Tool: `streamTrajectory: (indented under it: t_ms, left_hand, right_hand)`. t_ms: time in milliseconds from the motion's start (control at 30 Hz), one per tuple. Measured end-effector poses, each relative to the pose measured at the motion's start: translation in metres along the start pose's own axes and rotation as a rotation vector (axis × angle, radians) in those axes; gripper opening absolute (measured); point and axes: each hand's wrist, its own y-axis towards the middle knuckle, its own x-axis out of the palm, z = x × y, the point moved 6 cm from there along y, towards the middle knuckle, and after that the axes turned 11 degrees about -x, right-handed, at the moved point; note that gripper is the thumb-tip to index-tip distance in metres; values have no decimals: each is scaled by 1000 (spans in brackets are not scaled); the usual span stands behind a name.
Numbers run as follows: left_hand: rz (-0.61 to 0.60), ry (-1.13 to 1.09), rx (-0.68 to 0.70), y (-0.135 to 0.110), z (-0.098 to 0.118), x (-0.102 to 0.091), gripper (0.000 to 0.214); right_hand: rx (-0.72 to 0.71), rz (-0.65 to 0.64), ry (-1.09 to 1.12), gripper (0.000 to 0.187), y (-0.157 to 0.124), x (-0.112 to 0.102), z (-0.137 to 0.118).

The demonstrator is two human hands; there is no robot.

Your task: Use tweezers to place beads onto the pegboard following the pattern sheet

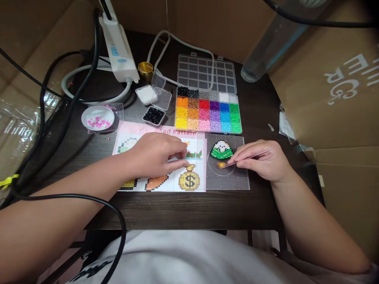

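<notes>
My left hand (160, 154) lies on the printed bead pattern sheet (174, 185), holding nothing, with a gap between the thumb and the curled index finger. Its thumb tip is just above the picture of a money bag (189, 180). My right hand (263, 159) pinches a pair of thin pink tweezers (250, 158). The tweezers' tips meet a small patch of orange-yellow beads (221, 165) on the clear pegboard (227, 183). Above that patch sits a green and white bead figure (222, 150) with a dark outline.
Behind the sheet stands a compartment box of coloured beads (209, 114) with its lid raised. Small boxes hold black beads (154, 116) and white beads (147, 95). At left are a white dish (97, 112) with pink beads and a power strip (120, 51). Black cables (117, 209) cross my left arm.
</notes>
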Motion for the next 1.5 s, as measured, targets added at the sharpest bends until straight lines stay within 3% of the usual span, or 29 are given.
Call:
streamTrajectory:
  t_ms: [800, 1067, 1500]
  left_hand:
    - [-28, -23, -19, 0, 2, -1, 32]
    - [-27, -15, -22, 1, 2, -1, 29]
    - [-50, -40, -25, 1, 1, 0, 30]
  right_hand:
    - [52, 5, -27, 4, 1, -2, -1]
    - [8, -8, 5, 14, 0, -4, -1]
    - [9, -16, -11, 11, 1, -3, -2]
